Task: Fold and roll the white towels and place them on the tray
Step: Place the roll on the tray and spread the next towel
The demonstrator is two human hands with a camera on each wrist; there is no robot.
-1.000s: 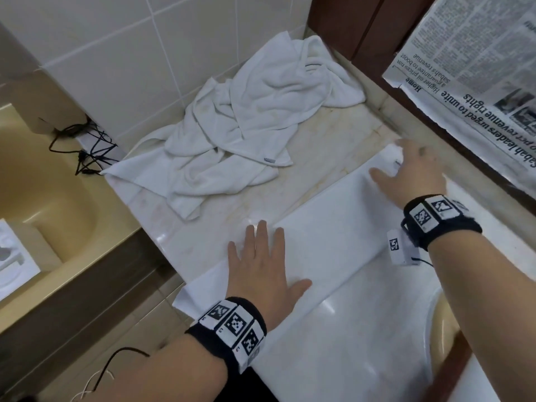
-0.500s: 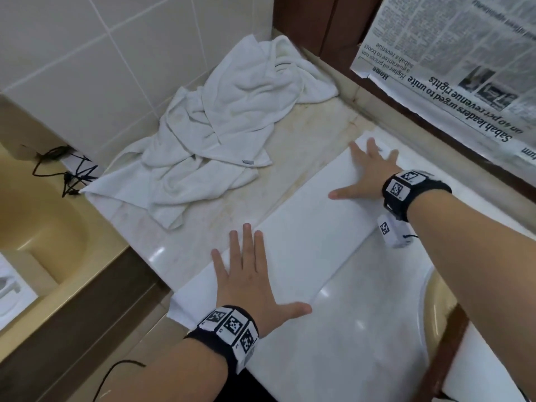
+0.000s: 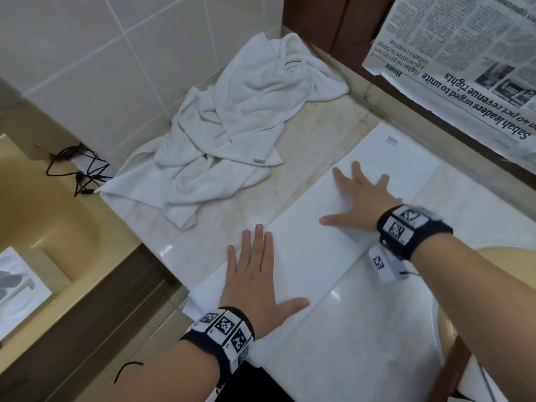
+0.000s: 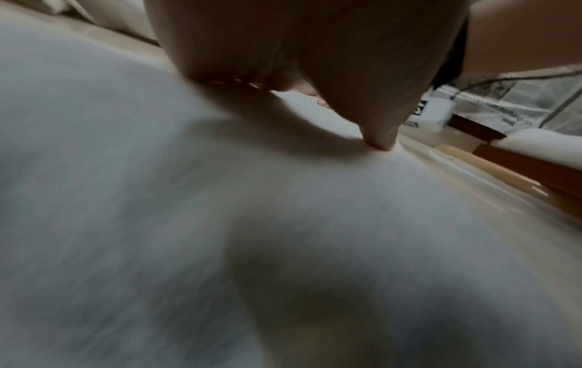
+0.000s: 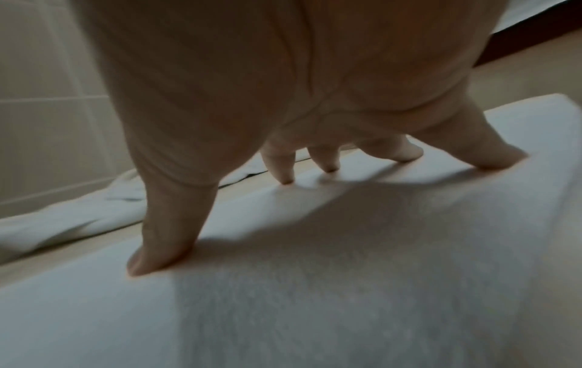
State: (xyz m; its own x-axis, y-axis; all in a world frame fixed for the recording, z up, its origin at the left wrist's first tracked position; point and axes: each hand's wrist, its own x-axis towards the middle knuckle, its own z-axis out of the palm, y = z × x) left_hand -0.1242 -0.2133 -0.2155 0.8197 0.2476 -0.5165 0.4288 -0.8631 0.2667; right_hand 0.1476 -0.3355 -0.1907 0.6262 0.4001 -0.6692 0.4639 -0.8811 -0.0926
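Note:
A white towel [image 3: 324,227] lies folded into a long flat strip across the marble counter [image 3: 307,146], a small label near its far end. My left hand [image 3: 255,274] presses flat on the strip's near end, fingers straight. My right hand [image 3: 356,195] lies spread on the middle of the strip, palm down. The left wrist view shows the left hand [image 4: 330,82] resting on the towel [image 4: 189,211]. In the right wrist view the splayed fingers [image 5: 170,239] touch the towel [image 5: 315,286]. A heap of crumpled white towels [image 3: 232,126] lies in the far corner by the tiled wall.
A beige basin [image 3: 37,216] sits lower at the left, black cables [image 3: 78,169] beside the wall. Newspaper [image 3: 464,62] hangs at the upper right over a dark wood frame. A round beige rim [image 3: 510,256] shows at the right edge.
My right hand has slid back from the strip's far end toward its middle, smoothing it with fingers spread. The left hand has stayed pressed on the near end.

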